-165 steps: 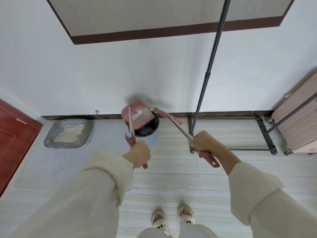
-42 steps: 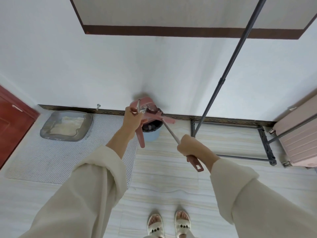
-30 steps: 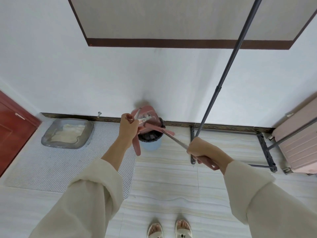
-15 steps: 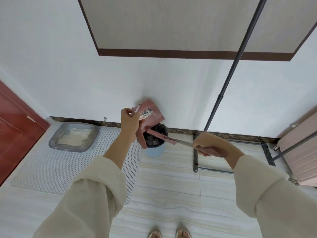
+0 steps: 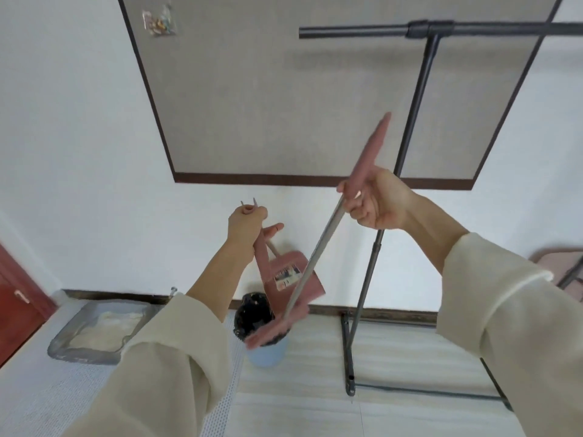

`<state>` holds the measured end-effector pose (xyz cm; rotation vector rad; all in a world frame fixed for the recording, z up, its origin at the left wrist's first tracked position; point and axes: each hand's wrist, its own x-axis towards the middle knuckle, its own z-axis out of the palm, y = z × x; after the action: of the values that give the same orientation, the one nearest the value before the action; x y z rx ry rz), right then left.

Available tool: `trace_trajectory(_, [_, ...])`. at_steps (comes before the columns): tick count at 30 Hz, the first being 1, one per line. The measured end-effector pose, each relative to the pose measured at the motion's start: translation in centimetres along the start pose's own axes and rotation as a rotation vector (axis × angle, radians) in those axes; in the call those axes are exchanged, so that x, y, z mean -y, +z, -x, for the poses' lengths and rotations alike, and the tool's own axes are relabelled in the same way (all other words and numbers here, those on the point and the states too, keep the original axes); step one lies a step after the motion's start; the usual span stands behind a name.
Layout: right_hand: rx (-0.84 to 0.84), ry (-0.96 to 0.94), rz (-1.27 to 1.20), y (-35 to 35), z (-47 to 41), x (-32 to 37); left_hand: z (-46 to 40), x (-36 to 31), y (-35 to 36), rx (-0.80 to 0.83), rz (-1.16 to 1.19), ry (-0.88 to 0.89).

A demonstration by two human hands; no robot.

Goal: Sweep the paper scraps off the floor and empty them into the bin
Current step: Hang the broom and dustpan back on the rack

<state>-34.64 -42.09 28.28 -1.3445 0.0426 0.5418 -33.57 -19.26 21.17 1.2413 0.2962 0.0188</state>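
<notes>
Left hand (image 5: 244, 225) is gripping the tilted pink plastic dustpan (image 5: 291, 280) over the blue lined bin (image 5: 266, 354), right hand (image 5: 375, 201) grasping the pink-handled broom (image 5: 318, 247), brushing scraps in; next, probably shaking out.

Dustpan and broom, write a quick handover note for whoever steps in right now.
Left hand grips the dustpan handle, pan raised and tipped above the bin.
Right hand grips the broom handle; its head sits at the bin's mouth.
The bin stands on the floor by the wall, black liner inside.
Done: the pan is over the bin. No scraps show on the visible floor.
Left: I can't see inside the pan, so check that it is empty, then put both tools down.
</notes>
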Motion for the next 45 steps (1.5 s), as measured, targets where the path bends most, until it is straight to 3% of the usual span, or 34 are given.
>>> trace_trajectory(4, [0.014, -0.134, 0.064, 0.4, 0.4, 2.2, -0.2, -2.7, 1.7, 0.099, -0.165, 0.044])
trace_trajectory(8, [-0.133, -0.111, 0.490, 0.2, 0.2, 1.9, 0.0, -3.2, 2.7, 0.239, -0.322, 0.038])
trace_trajectory(14, [-0.371, -0.073, 0.884, -0.9, -1.3, -0.1, -1.1, 0.5, 3.5, 0.385, -0.305, -0.107])
trace_trajectory(18, [-0.509, -0.054, 1.012, -1.6, -2.4, -1.1, -2.1, 4.4, 3.7, 0.454, -0.300, -0.248])
trace_trajectory(24, [-0.529, 0.005, 0.974, -2.9, -3.8, -2.9, -4.3, 10.0, 4.1, 0.571, -0.292, -0.485])
trace_trajectory(33, [-0.624, -0.033, 0.687, -6.1, -7.9, -7.4, -7.5, 16.1, 4.2, 0.470, -0.057, -0.796])
trace_trajectory(40, [-0.572, -0.009, 0.757, -9.5, -15.3, -8.2, -12.9, 20.0, 6.6, 0.292, 0.024, -0.788])
trace_trajectory(45, [-0.520, 0.016, 0.834, -12.5, -19.7, -8.4, -17.5, 22.0, 9.0, 0.248, -0.069, -0.802])
